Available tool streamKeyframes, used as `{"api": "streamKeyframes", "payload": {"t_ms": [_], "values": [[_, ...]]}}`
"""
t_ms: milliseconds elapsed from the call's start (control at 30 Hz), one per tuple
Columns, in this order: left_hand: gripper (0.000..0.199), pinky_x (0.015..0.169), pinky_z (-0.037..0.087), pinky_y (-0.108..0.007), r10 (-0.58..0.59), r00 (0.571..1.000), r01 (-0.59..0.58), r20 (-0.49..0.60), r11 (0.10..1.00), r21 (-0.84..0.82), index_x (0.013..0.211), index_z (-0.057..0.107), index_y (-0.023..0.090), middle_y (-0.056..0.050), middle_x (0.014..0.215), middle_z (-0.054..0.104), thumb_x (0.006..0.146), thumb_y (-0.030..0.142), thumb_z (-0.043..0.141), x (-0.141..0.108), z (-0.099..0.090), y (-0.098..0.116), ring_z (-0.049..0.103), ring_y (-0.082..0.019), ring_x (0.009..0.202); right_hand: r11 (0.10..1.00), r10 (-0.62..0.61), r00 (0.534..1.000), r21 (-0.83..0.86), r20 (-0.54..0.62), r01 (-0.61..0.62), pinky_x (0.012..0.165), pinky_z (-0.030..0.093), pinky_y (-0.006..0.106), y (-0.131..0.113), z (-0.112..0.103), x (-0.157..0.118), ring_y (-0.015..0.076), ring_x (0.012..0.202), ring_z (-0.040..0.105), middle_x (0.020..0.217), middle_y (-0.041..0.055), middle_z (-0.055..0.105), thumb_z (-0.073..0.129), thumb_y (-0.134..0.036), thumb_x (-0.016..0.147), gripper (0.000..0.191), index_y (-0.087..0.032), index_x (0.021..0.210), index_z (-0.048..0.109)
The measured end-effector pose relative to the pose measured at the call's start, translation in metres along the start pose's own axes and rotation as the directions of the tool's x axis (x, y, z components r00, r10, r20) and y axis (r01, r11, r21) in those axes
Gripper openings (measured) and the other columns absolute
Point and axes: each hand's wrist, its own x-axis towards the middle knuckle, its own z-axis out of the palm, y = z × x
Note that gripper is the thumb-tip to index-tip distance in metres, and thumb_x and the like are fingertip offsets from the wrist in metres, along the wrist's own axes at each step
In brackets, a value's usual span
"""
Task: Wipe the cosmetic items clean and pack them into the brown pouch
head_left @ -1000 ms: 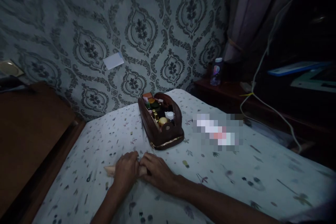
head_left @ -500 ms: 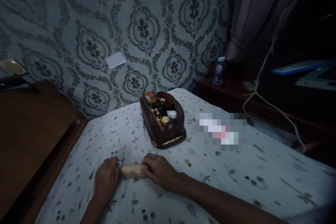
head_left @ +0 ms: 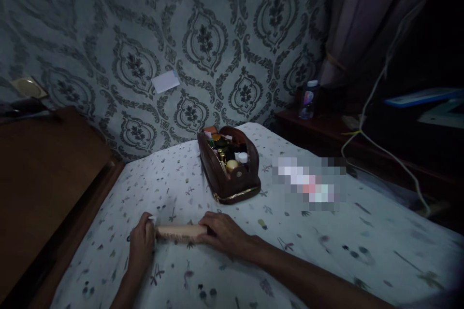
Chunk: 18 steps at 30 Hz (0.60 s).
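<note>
A beige cosmetic tube (head_left: 180,232) with faint dark print lies level between my two hands, low over the bedsheet. Its right, dark end is gripped by my right hand (head_left: 225,232), thumb and fingers closed round it. My left hand (head_left: 142,239) is closed right at the tube's left end. A small whitish bit (head_left: 152,219) shows at its fingertips; what it is I cannot tell. Beyond the hands stands an unzipped brown makeup bag (head_left: 230,166), packed with small bottles and jars, among them a white-capped one (head_left: 242,158).
A pixelated patch (head_left: 310,181) hides something right of the bag. The patterned sheet (head_left: 203,280) covers the bed. A brown wooden board (head_left: 50,169) borders the left. At the right are a dark red ledge (head_left: 290,118), a clear bottle (head_left: 307,101) and a hanging white cable (head_left: 395,159).
My left hand has shifted left and turned, so more of the tube shows and a whitish bit appears at the fingertips. My right hand keeps its grip. The view has swung slightly left.
</note>
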Motion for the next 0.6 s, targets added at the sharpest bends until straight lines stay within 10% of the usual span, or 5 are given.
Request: {"api": "streamKeyframes", "payload": {"t_ms": [600], "values": [[0.033, 0.06, 0.045, -0.025, -0.075, 0.996, 0.084, 0.057, 0.982, -0.172, 0.095, 0.056, 0.02, 0.001, 0.071, 0.061, 0.089, 0.048, 0.04, -0.004, -0.011, -0.004, 0.059, -0.018, 0.065, 0.995, -0.097, 0.981, -0.017, -0.171, 0.095, 0.07, 0.045, 0.025, 0.011, 0.013, 0.001, 0.0169, 0.08, 0.063, 0.091, 0.0049, 0.068, 0.071, -0.024, 0.079, 0.023, -0.017, 0.101, 0.068]]}}
